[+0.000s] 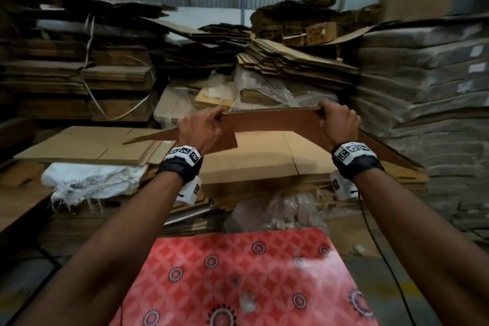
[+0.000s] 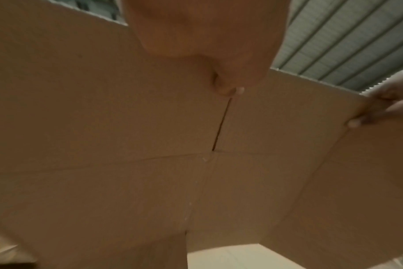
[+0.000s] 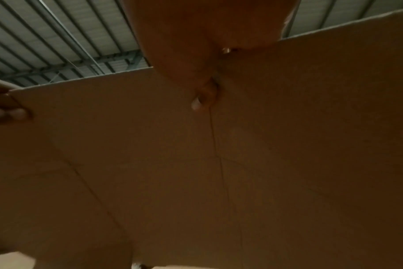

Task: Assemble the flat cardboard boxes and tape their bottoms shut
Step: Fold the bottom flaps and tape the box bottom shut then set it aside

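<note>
A flat brown cardboard box (image 1: 275,124) is lifted off the stack of flat boxes (image 1: 254,156) in front of me, tilted up on its far edge. My left hand (image 1: 201,124) grips its upper edge at the left and my right hand (image 1: 337,119) grips the same edge at the right. In the left wrist view the flat box (image 2: 127,127) fills the frame, with a flap slit and crease lines showing; the right hand (image 2: 384,102) pinches its far corner. The right wrist view shows the dim underside of the box (image 3: 242,163) and the left hand (image 3: 5,107) at the edge.
Tall piles of flattened cardboard (image 1: 79,74) stand left and behind, wrapped bundles (image 1: 423,87) at right. A torn white sack (image 1: 90,182) lies on the left stack. A red patterned mat (image 1: 238,278) covers the floor below my arms; a cable (image 1: 378,246) runs at right.
</note>
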The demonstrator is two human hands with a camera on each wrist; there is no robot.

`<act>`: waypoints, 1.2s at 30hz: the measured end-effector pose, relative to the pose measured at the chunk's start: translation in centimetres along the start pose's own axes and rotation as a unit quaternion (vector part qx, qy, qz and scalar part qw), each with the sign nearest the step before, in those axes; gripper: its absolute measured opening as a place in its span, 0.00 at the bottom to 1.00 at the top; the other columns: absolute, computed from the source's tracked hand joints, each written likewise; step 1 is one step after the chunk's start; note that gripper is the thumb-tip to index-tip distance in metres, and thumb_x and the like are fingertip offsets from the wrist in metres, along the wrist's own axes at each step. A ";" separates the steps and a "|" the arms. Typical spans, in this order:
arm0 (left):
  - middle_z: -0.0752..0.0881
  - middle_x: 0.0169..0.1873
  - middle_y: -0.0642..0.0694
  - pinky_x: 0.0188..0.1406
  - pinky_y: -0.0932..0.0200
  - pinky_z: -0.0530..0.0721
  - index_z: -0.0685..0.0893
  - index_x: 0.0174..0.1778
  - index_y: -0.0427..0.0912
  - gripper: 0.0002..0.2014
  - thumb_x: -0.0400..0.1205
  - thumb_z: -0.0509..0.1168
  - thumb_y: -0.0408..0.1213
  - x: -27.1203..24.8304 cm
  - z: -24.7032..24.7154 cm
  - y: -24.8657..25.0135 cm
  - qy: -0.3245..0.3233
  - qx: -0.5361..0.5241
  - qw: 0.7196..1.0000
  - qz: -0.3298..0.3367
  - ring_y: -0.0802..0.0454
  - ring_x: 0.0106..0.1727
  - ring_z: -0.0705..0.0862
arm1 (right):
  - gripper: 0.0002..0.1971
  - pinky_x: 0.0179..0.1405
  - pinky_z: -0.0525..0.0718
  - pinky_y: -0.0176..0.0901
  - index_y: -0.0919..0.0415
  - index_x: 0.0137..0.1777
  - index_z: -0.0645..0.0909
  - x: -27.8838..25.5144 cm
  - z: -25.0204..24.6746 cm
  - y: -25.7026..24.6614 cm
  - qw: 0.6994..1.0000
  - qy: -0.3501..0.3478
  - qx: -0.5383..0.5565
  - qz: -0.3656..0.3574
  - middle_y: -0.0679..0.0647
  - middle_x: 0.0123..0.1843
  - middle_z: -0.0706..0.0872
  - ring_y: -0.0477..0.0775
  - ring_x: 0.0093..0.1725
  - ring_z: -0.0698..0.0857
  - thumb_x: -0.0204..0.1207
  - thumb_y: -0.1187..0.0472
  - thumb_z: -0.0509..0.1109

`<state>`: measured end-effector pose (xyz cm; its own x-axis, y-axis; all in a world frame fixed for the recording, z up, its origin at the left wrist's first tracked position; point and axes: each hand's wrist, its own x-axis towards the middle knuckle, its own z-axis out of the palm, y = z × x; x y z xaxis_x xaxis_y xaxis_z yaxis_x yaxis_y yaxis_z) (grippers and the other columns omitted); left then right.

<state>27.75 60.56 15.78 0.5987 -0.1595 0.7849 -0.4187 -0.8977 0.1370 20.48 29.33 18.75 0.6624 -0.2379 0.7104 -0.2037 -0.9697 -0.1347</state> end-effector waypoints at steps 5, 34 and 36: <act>0.92 0.51 0.49 0.38 0.51 0.83 0.86 0.67 0.58 0.22 0.79 0.66 0.33 4.4 3.0 -0.1 0.043 -0.023 0.999 0.020 0.40 0.41 0.88 | 0.12 0.51 0.81 0.60 0.58 0.62 0.83 4.0 1.1 0.6 0.999 0.044 0.014 0.001 0.60 0.54 0.89 0.70 0.53 0.87 0.80 0.67 0.69; 0.78 0.73 0.46 0.40 0.48 0.83 0.59 0.86 0.56 0.28 0.88 0.57 0.43 -2.2 48.0 -5.6 -0.386 0.145 0.905 0.100 0.38 0.60 0.86 | 0.41 0.79 0.59 0.83 0.46 0.85 0.66 4.8 49.1 13.5 0.947 -0.313 0.000 -0.067 0.53 0.86 0.69 0.60 0.84 0.68 0.75 0.78 0.66; 0.77 0.74 0.44 0.41 0.46 0.83 0.59 0.87 0.54 0.29 0.88 0.58 0.44 -3.9 48.9 -5.1 -0.408 0.141 0.897 0.089 0.37 0.61 0.85 | 0.42 0.81 0.55 0.83 0.46 0.87 0.60 3.4 50.4 14.1 0.934 -0.347 -0.022 -0.080 0.53 0.89 0.64 0.62 0.87 0.62 0.78 0.76 0.67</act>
<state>60.96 45.68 -17.48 0.8880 -0.4562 0.0584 -0.4380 -0.8775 -0.1953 56.20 12.04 -15.49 0.9918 -0.0830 0.0973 -0.0808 -0.9964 -0.0264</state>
